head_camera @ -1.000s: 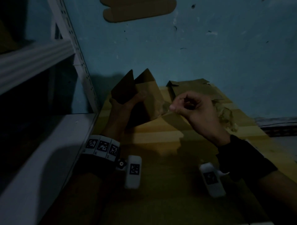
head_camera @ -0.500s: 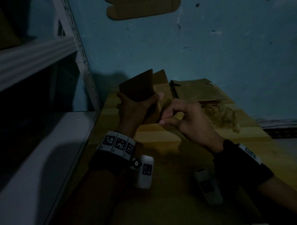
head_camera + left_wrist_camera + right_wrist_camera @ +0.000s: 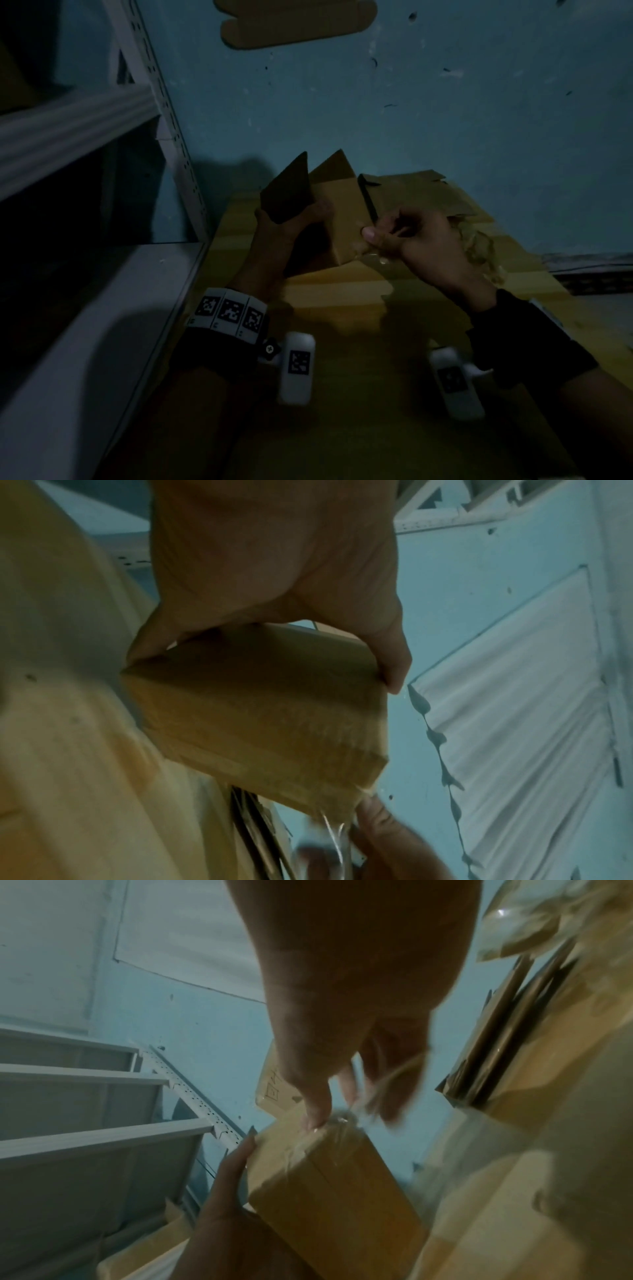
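The left hand (image 3: 279, 240) held a small cardboard box (image 3: 342, 222) over the wooden table (image 3: 335, 287), its fingers wrapped round the box's sides. The right hand (image 3: 421, 246) pinched clear tape (image 3: 344, 1119) at the box's lower corner between thumb and fingers, in front of flattened cardboard (image 3: 418, 195).

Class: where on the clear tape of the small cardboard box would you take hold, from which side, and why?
I would pinch the clear tape by its loose end at the box corner, coming from the right: it stands free there, and the left hand grips the opposite side.
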`<state>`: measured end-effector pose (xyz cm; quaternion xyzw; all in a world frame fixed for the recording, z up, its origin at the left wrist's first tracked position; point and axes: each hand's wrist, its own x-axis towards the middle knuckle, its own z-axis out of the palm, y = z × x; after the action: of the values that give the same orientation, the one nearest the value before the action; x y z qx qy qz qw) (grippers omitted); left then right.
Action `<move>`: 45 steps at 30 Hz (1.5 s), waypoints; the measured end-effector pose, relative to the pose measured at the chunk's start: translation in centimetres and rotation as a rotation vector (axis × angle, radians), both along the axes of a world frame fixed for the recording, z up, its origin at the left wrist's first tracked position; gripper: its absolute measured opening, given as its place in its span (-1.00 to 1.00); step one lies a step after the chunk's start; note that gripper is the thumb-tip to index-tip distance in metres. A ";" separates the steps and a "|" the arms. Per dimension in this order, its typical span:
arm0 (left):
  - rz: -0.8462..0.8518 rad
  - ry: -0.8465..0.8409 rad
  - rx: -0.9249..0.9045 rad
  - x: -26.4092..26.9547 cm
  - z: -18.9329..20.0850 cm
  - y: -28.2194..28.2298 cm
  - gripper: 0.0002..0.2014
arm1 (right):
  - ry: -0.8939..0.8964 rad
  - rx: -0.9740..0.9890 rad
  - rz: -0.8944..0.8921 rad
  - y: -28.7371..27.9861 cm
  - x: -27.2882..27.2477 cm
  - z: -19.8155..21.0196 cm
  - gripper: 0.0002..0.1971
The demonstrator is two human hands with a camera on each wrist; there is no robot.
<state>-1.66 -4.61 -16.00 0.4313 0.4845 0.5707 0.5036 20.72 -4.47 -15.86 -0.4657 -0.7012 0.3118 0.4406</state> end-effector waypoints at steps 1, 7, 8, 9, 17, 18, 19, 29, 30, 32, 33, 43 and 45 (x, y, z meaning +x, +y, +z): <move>-0.006 -0.007 0.004 -0.1 -0.1 0.0 0.20 | -0.016 -0.035 0.037 -0.2 0.0 0.0 -0.79; -0.012 -0.076 -0.003 -0.6 -0.2 0.2 0.14 | 0.207 -0.114 0.185 -0.3 0.7 0.4 -0.92; -0.012 -0.089 -0.007 -0.6 -0.2 0.2 0.13 | 0.234 -0.118 0.197 -0.3 0.8 0.4 -0.93; -0.020 -0.101 -0.008 -0.5 -0.2 0.2 0.14 | 0.259 -0.121 0.211 -0.3 0.9 0.4 -0.91; 0.020 -0.040 0.099 -0.9 0.5 -0.3 0.08 | 0.327 -0.216 0.236 -0.8 0.8 0.8 -0.75; 0.021 -0.023 0.115 -0.8 0.6 -0.4 0.04 | 0.286 -0.203 0.213 -0.8 0.7 0.7 -0.78; 0.021 -0.012 0.132 -0.5 0.5 -0.5 0.03 | 0.223 -0.188 0.186 -0.9 0.5 0.7 -0.82; 0.103 0.019 0.191 0.0 0.6 -0.8 0.15 | -0.003 -0.333 0.253 -1.6 -0.2 0.5 -0.51; 0.102 0.028 0.194 0.1 0.7 -1.0 0.13 | 0.012 -0.305 0.260 -1.6 -0.3 0.5 -0.57; 0.090 0.043 0.190 0.1 0.8 -1.1 0.09 | 0.038 -0.239 0.262 -1.5 -0.4 0.5 -0.64; 0.075 0.042 0.178 0.1 0.9 -1.2 0.06 | 0.061 -0.222 0.263 -1.3 -0.3 0.5 -0.62; -0.044 0.120 0.189 -1.0 2.1 -2.1 -0.26 | 0.382 -0.388 0.503 -1.2 0.5 0.5 -0.71; -0.049 0.106 0.228 -0.8 2.3 -2.3 -0.28 | 0.396 -0.397 0.472 -0.9 0.6 0.4 -0.69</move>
<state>-2.47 -6.88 -13.72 0.5272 0.4316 0.5860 0.4387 21.31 -5.39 -15.46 -0.2981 -0.6164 0.6191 0.3846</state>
